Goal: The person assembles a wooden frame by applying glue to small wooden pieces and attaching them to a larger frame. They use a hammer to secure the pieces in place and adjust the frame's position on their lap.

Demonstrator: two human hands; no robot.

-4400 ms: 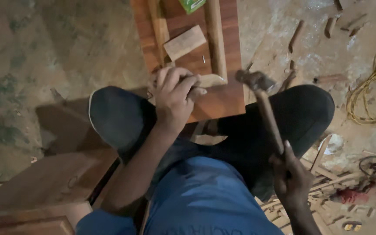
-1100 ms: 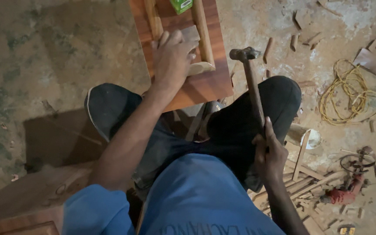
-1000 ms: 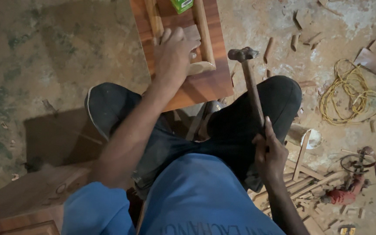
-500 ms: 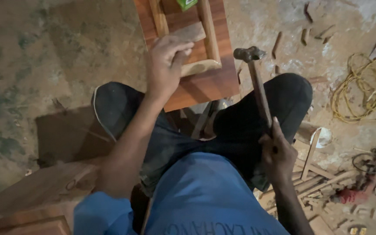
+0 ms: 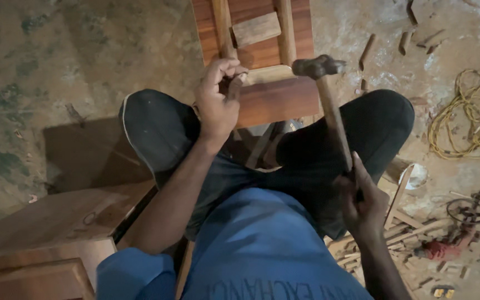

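Nailing step: left hand [image 5: 216, 105] pinches at frame [image 5: 268, 75], right hand [image 5: 362, 203] grips raised hammer [image 5: 329, 105]; next needs a square strike.

The reddish wooden board [image 5: 276, 100] is cut off by the top edge, so its full length is not visible, and the two pale strips on it also run out of frame. The left hand [image 5: 218, 103] covers the near corner of the pale frame; whatever the fingertips pinch is too small to tell, maybe a nail, can't confirm. The hammer [image 5: 329, 105] handle end is hidden inside the right hand [image 5: 362, 203]. The person's feet are not visible, hidden under the board and knees. The yellow cord [image 5: 465, 116] and a red tool [image 5: 445, 247] at the right are blurred, w/ details unclear.
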